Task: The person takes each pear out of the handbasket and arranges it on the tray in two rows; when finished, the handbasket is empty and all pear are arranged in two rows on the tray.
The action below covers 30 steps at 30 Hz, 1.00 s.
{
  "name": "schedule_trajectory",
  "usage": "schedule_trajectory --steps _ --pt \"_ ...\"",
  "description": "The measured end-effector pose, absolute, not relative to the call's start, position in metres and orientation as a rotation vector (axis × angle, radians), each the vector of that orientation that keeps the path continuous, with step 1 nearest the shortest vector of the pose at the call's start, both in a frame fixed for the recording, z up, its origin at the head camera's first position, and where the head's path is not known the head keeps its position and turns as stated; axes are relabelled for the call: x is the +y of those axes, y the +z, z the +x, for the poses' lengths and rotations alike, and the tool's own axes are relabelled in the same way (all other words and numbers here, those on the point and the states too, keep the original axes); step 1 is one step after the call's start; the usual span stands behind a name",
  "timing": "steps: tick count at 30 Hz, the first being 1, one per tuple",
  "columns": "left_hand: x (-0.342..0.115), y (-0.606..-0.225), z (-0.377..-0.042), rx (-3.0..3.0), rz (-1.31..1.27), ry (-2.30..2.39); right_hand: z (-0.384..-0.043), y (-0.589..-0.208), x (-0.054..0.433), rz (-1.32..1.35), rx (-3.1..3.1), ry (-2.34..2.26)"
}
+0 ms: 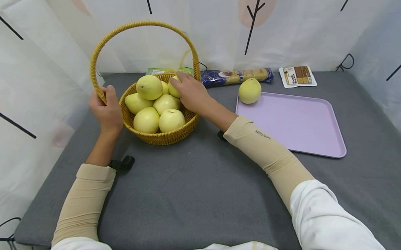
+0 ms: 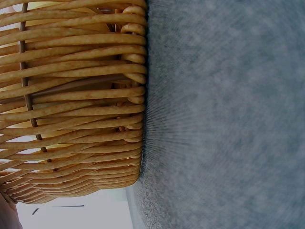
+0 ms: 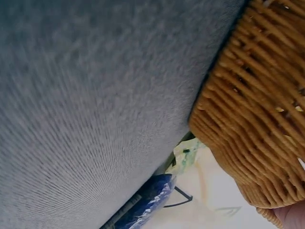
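Observation:
A yellow wicker basket (image 1: 164, 138) with a tall arched handle (image 1: 142, 24) stands at the left rear of the grey table. Several pale yellow-green pears (image 1: 146, 120) are heaped inside it. My left hand (image 1: 107, 112) grips the foot of the handle on the left side. Over the right rim reaches my right hand (image 1: 193, 92), its fingers round a pear (image 1: 174, 89) at the back of the heap and partly covering it. Both wrist views are filled mostly by the woven basket wall (image 2: 81, 105) and the grey cloth; only a bit of each hand shows there.
A lilac tray (image 1: 294, 122) lies to the right, with one pear (image 1: 250, 90) at its far left corner. Along the back are a blue-and-yellow packet (image 1: 237, 76), a white-and-brown pouch (image 1: 298, 76) and a green package (image 1: 186, 70) partly behind the basket. A patterned white curtain (image 1: 216, 34) hangs behind.

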<state>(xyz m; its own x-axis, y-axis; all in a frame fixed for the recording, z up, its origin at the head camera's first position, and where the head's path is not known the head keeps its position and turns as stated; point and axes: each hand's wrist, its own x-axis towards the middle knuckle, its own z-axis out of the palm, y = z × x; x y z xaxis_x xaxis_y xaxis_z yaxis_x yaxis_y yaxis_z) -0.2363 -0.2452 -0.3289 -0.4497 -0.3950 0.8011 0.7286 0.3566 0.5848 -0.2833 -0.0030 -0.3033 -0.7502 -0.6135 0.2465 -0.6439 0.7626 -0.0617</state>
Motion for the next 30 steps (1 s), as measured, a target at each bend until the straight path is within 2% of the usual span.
schedule_trajectory --steps 22,30 --pt "-0.247 -0.331 -0.238 -1.547 -0.311 -1.341 -0.287 -0.302 0.0 1.026 -2.748 0.262" --pt "-0.233 -0.316 -0.222 -1.547 -0.32 -1.348 -0.281 -0.298 0.006 1.034 -2.732 0.278"
